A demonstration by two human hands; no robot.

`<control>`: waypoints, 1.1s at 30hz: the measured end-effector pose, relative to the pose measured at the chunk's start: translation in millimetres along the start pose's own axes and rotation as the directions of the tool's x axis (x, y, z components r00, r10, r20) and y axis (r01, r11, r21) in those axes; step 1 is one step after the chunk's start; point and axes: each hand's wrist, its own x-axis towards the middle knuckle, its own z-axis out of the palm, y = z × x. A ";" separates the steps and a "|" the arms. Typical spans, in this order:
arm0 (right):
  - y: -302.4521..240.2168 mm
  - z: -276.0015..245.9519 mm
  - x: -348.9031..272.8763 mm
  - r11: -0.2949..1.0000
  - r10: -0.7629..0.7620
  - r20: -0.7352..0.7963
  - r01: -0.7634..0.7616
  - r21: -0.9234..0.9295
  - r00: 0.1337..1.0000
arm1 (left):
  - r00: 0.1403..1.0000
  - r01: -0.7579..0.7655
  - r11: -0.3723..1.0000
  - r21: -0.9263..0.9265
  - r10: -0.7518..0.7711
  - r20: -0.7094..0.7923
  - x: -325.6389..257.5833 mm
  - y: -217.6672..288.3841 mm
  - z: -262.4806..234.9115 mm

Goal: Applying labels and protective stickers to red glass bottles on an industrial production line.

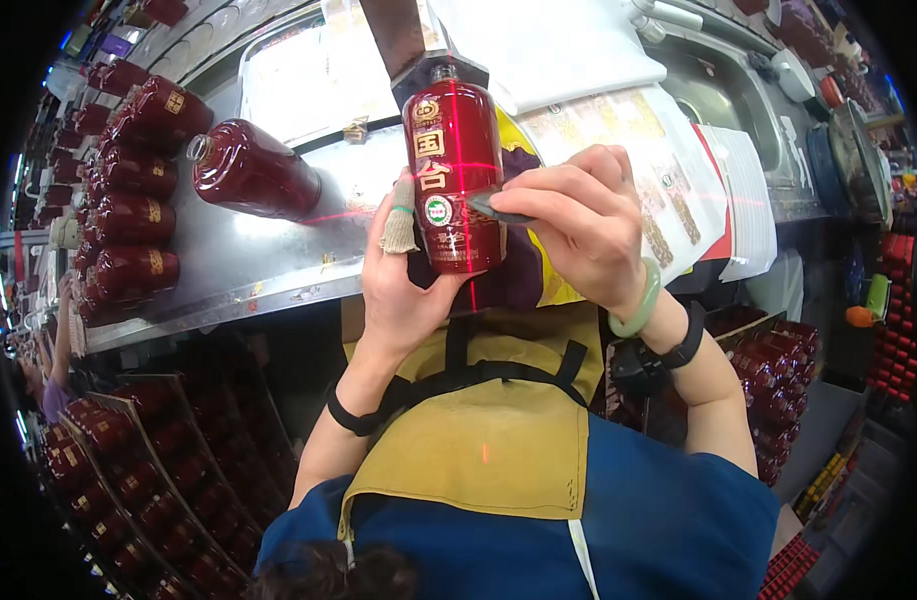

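My left hand (406,305) cradles a dark red glass bottle (478,130) from its left side and base, with a knitted finger sleeve (400,222) on one finger. Gold characters and a round green-and-white emblem mark the bottle's front. Its neck points away from me, at a metal bracket (393,35). Pinched in my right hand (590,225) is a small dark flat scraper (500,209), its tip against the bottle's right side beside the emblem. Thin red laser lines cross the glass. To the left, a plain red bottle (253,168) lies on the metal bench (278,255).
Several finished-looking red bottles (133,220) crowd the bench's left end. Printed decal sheets (658,175) and white paper lie on the right, beside a steel sink (713,85). Racks of bottles (148,480) stand below left; more bottles (768,380) are low on the right.
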 end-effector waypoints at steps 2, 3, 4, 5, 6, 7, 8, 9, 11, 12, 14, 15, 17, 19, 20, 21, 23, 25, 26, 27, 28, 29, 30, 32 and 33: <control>-1.3 10.4 -13.7 0.999 -0.039 0.021 0.039 0.007 0.999 | 1.000 -0.017 1.000 0.007 0.017 0.014 0.7 -2.1 -0.6; -11.0 14.0 -22.4 0.996 -0.064 0.038 0.061 0.072 0.997 | 0.999 0.009 1.000 -0.011 -0.008 0.042 0.1 -6.5 0.8; -18.2 12.9 -24.7 0.980 -0.153 0.080 0.141 0.138 0.985 | 0.997 0.041 0.999 -0.023 -0.040 0.067 -1.0 -9.1 1.4; -25.9 5.1 -18.8 0.979 -0.199 0.174 0.186 0.088 0.964 | 0.997 0.042 0.999 -0.021 -0.041 0.066 0.9 -9.5 0.7; -25.0 2.3 -12.8 0.985 -0.166 0.110 0.158 0.075 0.980 | 0.997 -0.004 1.000 -0.008 0.004 0.071 3.1 -8.0 -1.1; -20.0 3.1 -5.6 0.988 -0.139 0.045 0.135 0.073 0.989 | 0.997 -0.044 0.999 0.012 0.043 0.070 2.0 -7.9 -3.7; -13.5 1.5 3.6 0.993 -0.121 -0.001 0.121 0.000 0.993 | 0.992 0.068 0.996 -0.058 -0.061 0.106 -3.8 -9.8 -4.9; -8.7 4.1 4.2 0.996 -0.071 -0.055 0.067 -0.063 0.996 | 0.993 0.065 0.996 -0.059 -0.058 0.106 -4.8 -12.3 -3.9; -9.2 17.2 -11.6 0.995 -0.064 0.009 0.064 -0.080 0.998 | 0.989 0.095 0.989 -0.114 -0.081 0.122 -6.1 -15.7 -2.0; -17.1 18.6 -17.0 0.987 -0.154 0.078 0.157 -0.031 0.985 | 0.994 0.037 0.998 -0.058 -0.031 0.106 -4.4 -16.9 -1.8; -40.5 11.5 -19.0 0.960 -0.274 0.182 0.257 0.111 0.944 | 0.979 0.140 0.977 -0.162 -0.112 0.172 0.6 -15.0 -0.8; -39.5 6.9 -12.4 0.960 -0.274 0.183 0.257 0.112 0.944 | 0.975 0.154 0.974 -0.166 -0.123 0.185 0.0 -13.9 -2.6; -27.6 3.6 4.1 0.991 -0.102 0.037 0.098 0.090 0.994 | 0.999 -0.023 0.997 -0.073 0.025 0.022 -0.5 -7.8 -0.6; -15.6 -2.6 15.4 0.982 0.167 -0.120 -0.155 0.105 0.979 | 0.998 -0.066 0.998 0.009 0.066 -0.018 3.9 7.4 -2.9; -18.1 -3.9 19.5 0.931 0.342 -0.208 -0.299 0.209 0.916 | 0.994 -0.107 0.994 0.022 0.107 -0.012 4.4 4.5 -0.8; -12.3 -4.1 20.4 0.945 0.324 -0.287 -0.293 0.146 0.902 | 0.989 -0.147 0.989 0.035 0.147 -0.006 4.6 2.0 1.3; -13.1 -2.9 21.2 0.850 0.515 -0.272 -0.442 0.287 0.813 | 0.986 -0.165 0.983 0.075 0.166 -0.009 4.5 2.2 0.3; -16.9 6.8 19.0 0.764 0.626 -0.198 -0.541 0.352 0.754 | 0.984 -0.179 0.977 0.119 0.181 -0.006 2.8 2.1 -0.3; -18.8 12.6 18.1 0.767 0.616 -0.164 -0.539 0.348 0.771 | 0.981 -0.190 0.972 0.139 0.192 0.001 2.7 1.6 -0.6; -24.4 18.7 17.5 0.742 0.630 -0.111 -0.555 0.375 0.768 | 0.979 -0.204 0.967 0.153 0.205 0.010 3.6 0.9 0.1; -31.6 24.7 18.3 0.773 0.599 -0.082 -0.549 0.318 0.796 | 0.979 -0.203 0.967 0.151 0.203 0.013 3.8 -0.1 0.7; -36.2 29.3 18.7 0.801 0.568 -0.051 -0.538 0.261 0.821 | 0.979 -0.206 0.967 0.152 0.205 0.018 3.7 -1.5 1.6; -36.9 33.0 16.8 0.799 0.570 -0.048 -0.540 0.265 0.820 | 0.978 -0.207 0.965 0.158 0.206 0.023 2.8 -2.3 1.2; -36.2 41.8 9.8 0.775 0.611 -0.055 -0.583 0.245 0.790 | 0.983 -0.181 0.977 0.115 0.182 0.005 -1.0 -6.5 3.7; -35.1 40.0 4.3 0.738 0.657 -0.059 -0.624 0.257 0.752 | 0.987 -0.156 0.985 0.067 0.158 -0.014 -2.9 -7.7 4.4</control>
